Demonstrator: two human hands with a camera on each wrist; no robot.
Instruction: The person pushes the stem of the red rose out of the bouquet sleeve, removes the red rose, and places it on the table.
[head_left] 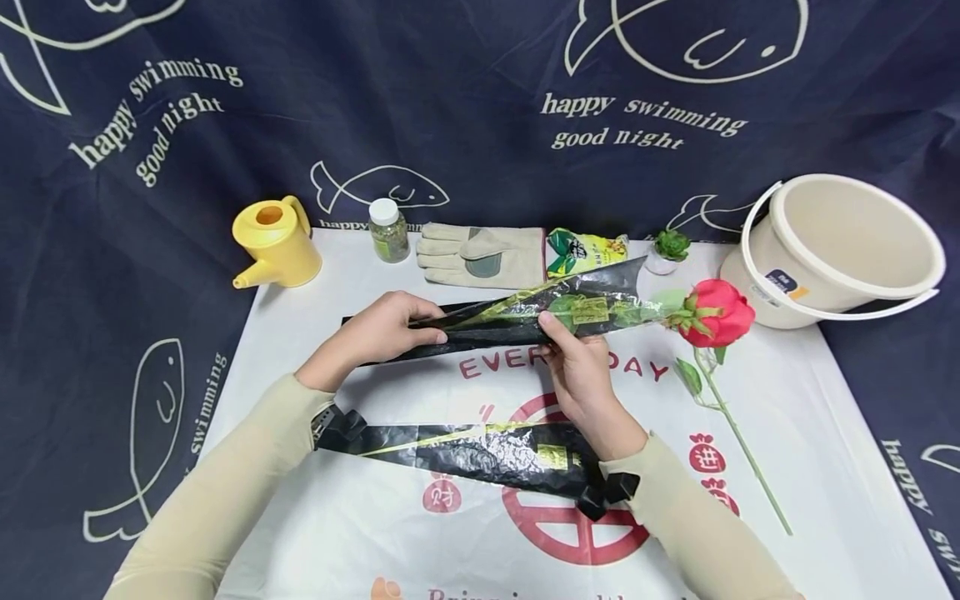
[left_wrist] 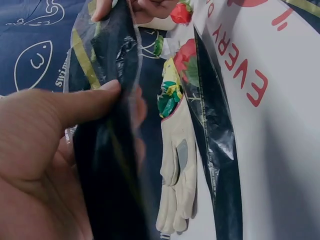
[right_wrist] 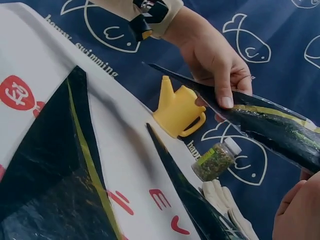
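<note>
My left hand (head_left: 382,329) pinches a black and clear plastic flower sleeve (head_left: 495,329) toward its left end, thumb on top. Farther right along the same sleeve, my right hand (head_left: 581,367) grips it with the thumb above and fingers below. Green leaves (head_left: 566,312) show through its clear film. A red rose head (head_left: 716,312) appears at its right end in the head view. Another black sleeve (head_left: 487,454) lies flat on the table beneath my wrists. In the left wrist view, a further dark sleeve (left_wrist: 220,145) lies beside the glove.
Along the back stand a yellow watering can (head_left: 277,242), a lidded jar (head_left: 388,233), work gloves (head_left: 480,254), a yellow-green packet (head_left: 585,250) and a small potted plant (head_left: 667,250). A beige bucket (head_left: 765,267) is at the back right. A green stem (head_left: 742,442) lies on the right side.
</note>
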